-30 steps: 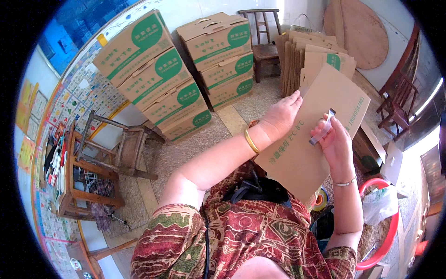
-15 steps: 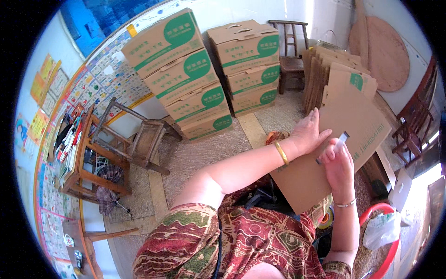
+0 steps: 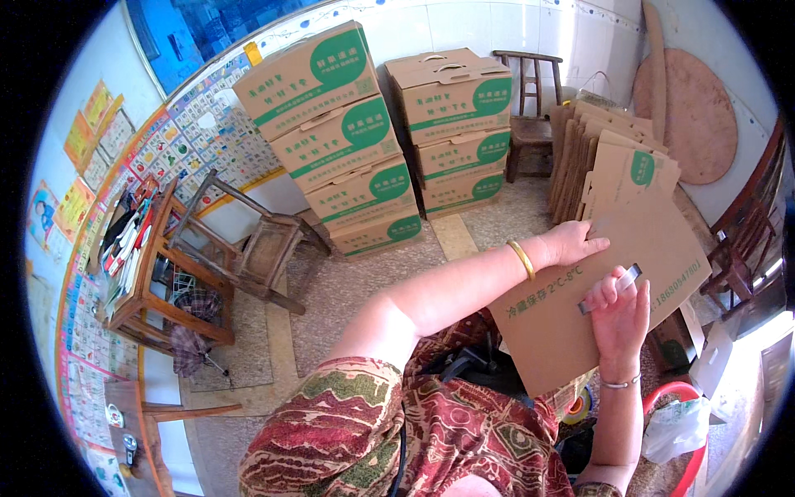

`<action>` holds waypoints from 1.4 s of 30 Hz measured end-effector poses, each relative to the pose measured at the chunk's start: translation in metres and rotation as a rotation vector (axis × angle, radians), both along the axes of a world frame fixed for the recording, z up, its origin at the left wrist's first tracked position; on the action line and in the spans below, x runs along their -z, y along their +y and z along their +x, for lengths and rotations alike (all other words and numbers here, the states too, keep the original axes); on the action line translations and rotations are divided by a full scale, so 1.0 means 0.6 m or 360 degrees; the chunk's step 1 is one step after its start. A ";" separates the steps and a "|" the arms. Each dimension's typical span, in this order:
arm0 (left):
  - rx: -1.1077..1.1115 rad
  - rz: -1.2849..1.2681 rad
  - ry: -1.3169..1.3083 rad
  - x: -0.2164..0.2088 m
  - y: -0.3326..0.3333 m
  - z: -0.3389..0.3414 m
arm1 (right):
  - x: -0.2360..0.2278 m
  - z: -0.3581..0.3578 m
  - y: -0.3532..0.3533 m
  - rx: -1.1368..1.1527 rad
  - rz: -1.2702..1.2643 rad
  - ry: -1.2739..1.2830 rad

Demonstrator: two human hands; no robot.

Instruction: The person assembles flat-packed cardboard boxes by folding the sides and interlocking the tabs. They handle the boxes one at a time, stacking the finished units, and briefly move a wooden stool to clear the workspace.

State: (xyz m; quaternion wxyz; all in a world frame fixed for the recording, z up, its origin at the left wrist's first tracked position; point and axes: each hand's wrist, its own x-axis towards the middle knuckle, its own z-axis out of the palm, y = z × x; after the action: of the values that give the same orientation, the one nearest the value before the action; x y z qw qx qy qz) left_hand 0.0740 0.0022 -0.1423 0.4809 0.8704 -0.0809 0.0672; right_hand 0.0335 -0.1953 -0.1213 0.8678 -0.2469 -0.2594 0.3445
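A large flattened cardboard box (image 3: 551,344) with green print stands slanted in front of my body. My left hand (image 3: 567,244) is closed over its upper left edge, with the thumb on the brown face. A gold bangle circles that wrist. In front of the same cardboard, my right hand (image 3: 617,323) has its fingers curled around a narrow, flat, silvery strip (image 3: 632,275). Both ends of the strip stick out of the fist; its exact kind cannot be made out.
Printed cartons stand in a tall stack (image 3: 344,132) and a second stack (image 3: 451,108). More flattened boxes (image 3: 571,161) lean near a wooden chair (image 3: 530,124). Another chair (image 3: 261,248) stands left by a cluttered wooden table (image 3: 137,286). A red basin (image 3: 694,468) with a plastic bag is lower right.
My left hand's stretched fingers have bent over the cardboard's edge. The right hand, still holding the strip, has turned slightly. The whole view has shifted a little.
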 end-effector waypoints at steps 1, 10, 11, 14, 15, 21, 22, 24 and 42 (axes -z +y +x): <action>0.0049 -0.0014 -0.0028 -0.004 0.002 0.005 | -0.007 0.001 -0.002 0.0036 -0.0004 0.0007; 0.0042 0.0090 0.0011 -0.084 0.007 0.029 | -0.050 0.054 -0.029 0.0176 0.0078 0.0145; 0.0078 0.0004 0.0016 -0.091 0.016 0.023 | -0.050 0.060 -0.031 0.0161 0.0109 0.0107; 0.0201 -0.0180 0.0046 -0.102 0.053 0.000 | -0.043 0.078 -0.039 0.0236 0.0179 0.0134; 0.0288 -0.0242 -0.0018 -0.102 0.075 -0.012 | -0.040 0.083 -0.043 0.0291 0.0197 0.0169; -0.0079 -0.0347 0.0395 -0.034 0.130 -0.089 | -0.016 0.110 -0.064 0.0182 0.0368 0.0163; -0.0112 -0.0418 0.0458 -0.021 0.132 -0.097 | -0.015 0.113 -0.067 0.0167 0.0343 0.0164; -0.0139 -0.0537 0.0554 0.001 0.133 -0.107 | -0.018 0.116 -0.073 0.0134 0.0250 0.0134; -0.0119 -0.0866 0.0713 0.105 0.137 -0.129 | -0.103 0.186 -0.081 0.0910 -0.1818 -0.1072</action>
State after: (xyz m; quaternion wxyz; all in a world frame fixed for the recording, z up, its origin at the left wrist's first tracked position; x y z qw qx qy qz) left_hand -0.0032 0.0847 -0.2056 0.6983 0.7058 0.0795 -0.0888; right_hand 0.1451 -0.2441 -0.0592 0.5322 -0.8131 -0.2175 0.0909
